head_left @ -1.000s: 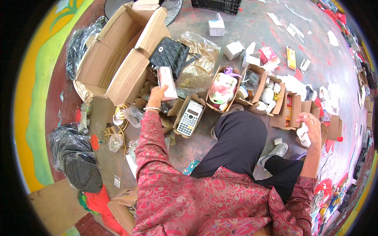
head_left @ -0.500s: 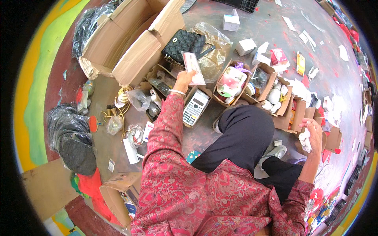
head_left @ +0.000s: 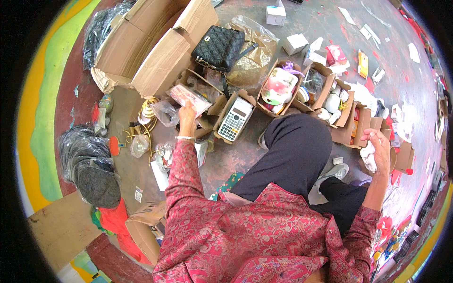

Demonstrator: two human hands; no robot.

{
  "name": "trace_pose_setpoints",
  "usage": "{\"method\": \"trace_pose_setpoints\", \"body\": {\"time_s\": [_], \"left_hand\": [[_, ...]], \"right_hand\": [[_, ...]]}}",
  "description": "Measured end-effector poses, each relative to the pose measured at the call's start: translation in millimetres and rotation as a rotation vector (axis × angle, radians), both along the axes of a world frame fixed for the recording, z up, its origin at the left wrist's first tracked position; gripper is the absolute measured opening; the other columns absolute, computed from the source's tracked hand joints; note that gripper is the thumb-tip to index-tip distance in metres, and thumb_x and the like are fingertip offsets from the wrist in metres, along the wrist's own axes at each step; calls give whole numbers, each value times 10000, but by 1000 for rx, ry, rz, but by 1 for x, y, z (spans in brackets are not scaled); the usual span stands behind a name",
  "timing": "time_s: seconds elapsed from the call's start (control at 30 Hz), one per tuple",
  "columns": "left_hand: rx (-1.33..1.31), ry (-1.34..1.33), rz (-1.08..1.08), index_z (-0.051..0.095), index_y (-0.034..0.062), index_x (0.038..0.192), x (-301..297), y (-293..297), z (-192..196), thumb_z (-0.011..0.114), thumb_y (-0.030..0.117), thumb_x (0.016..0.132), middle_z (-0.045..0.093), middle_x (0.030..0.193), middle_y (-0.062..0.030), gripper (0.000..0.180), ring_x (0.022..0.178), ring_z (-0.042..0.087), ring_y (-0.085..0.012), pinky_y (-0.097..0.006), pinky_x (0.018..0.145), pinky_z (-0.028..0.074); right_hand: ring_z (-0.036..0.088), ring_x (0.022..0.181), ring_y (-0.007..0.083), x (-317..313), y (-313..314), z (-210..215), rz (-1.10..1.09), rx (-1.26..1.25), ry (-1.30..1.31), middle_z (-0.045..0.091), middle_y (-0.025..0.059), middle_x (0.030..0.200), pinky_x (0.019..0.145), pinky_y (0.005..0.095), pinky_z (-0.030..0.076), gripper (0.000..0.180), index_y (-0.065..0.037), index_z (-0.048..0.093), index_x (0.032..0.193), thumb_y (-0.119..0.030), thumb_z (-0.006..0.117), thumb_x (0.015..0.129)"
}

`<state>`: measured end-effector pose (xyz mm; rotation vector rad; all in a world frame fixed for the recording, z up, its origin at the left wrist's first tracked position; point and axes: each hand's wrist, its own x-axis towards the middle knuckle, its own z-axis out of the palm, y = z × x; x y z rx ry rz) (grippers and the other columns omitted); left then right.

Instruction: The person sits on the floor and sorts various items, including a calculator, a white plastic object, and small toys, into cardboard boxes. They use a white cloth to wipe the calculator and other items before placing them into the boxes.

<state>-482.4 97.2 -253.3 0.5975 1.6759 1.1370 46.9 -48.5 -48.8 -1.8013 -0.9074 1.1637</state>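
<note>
My left hand (head_left: 187,114) grips a flat pink-and-white packet (head_left: 200,101), above a small open cardboard box (head_left: 214,103) with its flaps up. To the right of that hand, a grey-white calculator (head_left: 234,120) stands in a narrow box. Beyond it lies a black quilted handbag (head_left: 218,48) on clear plastic. Off to the right, my right hand (head_left: 382,150) is closed around a crumpled white bundle (head_left: 368,157) that looks like cloth. Farther in, a box holds a white and red floral item (head_left: 279,88).
A large open carton (head_left: 158,61) stands at the far left. Small boxes curve rightward, one with white rounded objects (head_left: 334,103). Coiled tubing (head_left: 150,111) and a red paddle (head_left: 114,145) lie left. Small cartons (head_left: 296,43) and paper scraps are strewn across the far floor.
My left hand has moved left and nearer, carrying the packet from beside the handbag to over the small box; the packet has tilted flatter. My right hand keeps its white bundle.
</note>
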Motion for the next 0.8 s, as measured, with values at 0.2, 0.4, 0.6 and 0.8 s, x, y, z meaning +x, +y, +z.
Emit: {"method": "trace_pose_setpoints", "body": {"time_s": [0.2, 0.4, 0.6, 0.8], "left_hand": [[-212, 36, -50, 515, -2, 847, 19, 58, -41, 389, 334, 891, 524, 660, -106, 361, 549, 565, -222, -348, 406, 498], [-147, 1300, -565, 563, -49, 869, 2, 65, -42, 525, 378, 798, 602, 869, -237, 435, 827, 585, -385, -444, 672, 492], [-34, 1010, -658, 457, -63, 1096, 30, 41, -26, 474, 334, 822, 380, 1149, -373, 483, 1061, 433, -437, -445, 882, 384], [88, 1362, -925, 595, 11, 867, 39, 17, -24, 515, 119, 753, 600, 853, -189, 176, 770, 597, -335, -448, 781, 435]], "right_hand": [[486, 450, 55, -5, 2, 2, 0, -21, 35, 592, 54, 751, 384, 185, 387, 206, -3, 555, 952, -180, 495, 867], [495, 450, 63, -3, 3, 0, -14, -17, 28, 592, 60, 743, 384, 185, 390, 204, -2, 554, 949, -177, 494, 865], [491, 453, 62, -5, 2, 3, -33, -23, 12, 592, 56, 737, 388, 187, 388, 203, -2, 561, 946, -175, 494, 863], [489, 454, 60, -4, 4, 1, -20, -15, -7, 594, 55, 742, 389, 188, 388, 205, -3, 566, 944, -177, 496, 862]]}}
